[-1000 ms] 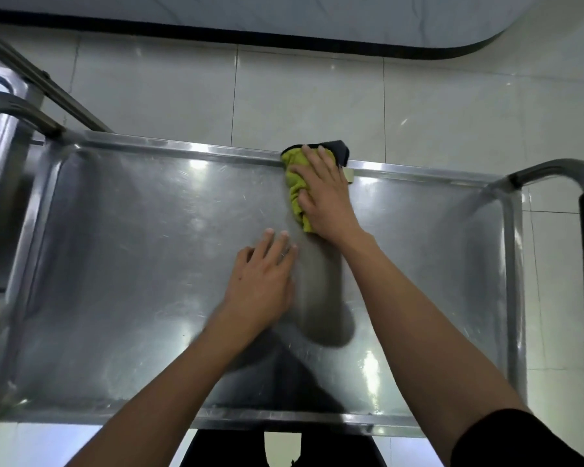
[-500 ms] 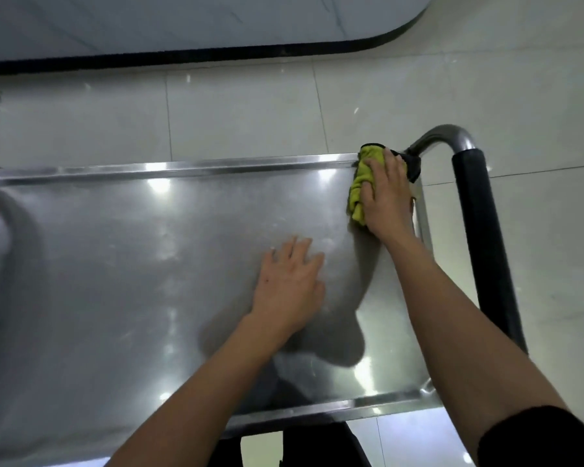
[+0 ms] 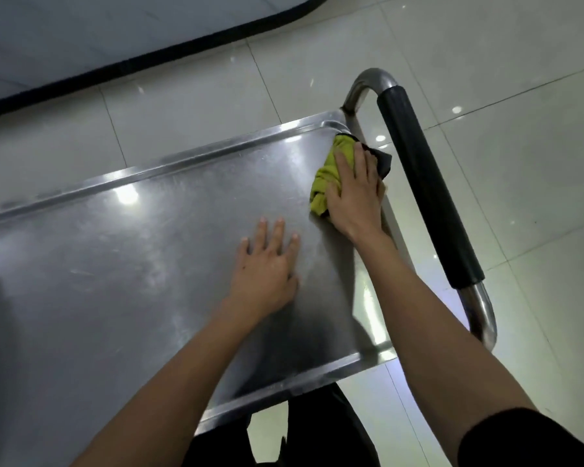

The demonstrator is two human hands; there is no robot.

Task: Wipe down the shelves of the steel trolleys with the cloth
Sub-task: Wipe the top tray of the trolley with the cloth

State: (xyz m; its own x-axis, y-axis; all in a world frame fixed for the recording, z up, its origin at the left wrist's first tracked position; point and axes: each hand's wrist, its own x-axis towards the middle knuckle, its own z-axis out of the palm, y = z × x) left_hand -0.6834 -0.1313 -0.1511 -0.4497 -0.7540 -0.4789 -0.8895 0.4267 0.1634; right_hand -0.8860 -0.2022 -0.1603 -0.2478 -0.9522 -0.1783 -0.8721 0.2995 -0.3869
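Presently the yellow-green cloth (image 3: 331, 173) is pressed by the right hand (image 3: 353, 192), fingers spread flat over it, into the shelf's (image 3: 132, 264) upper-right corner, beside the black-sleeved handle (image 3: 425, 190). Nothing is held by the left hand (image 3: 265, 267); its fingers are laid flat mid-frame, apparently so the trolley is steadied.

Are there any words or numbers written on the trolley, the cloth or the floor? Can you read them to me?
None: no words, numbers or signs show anywhere.
The steel shelf is bare metal, the cloth under the right hand is plain, the black handle is unmarked, and the floor tiles are blank.
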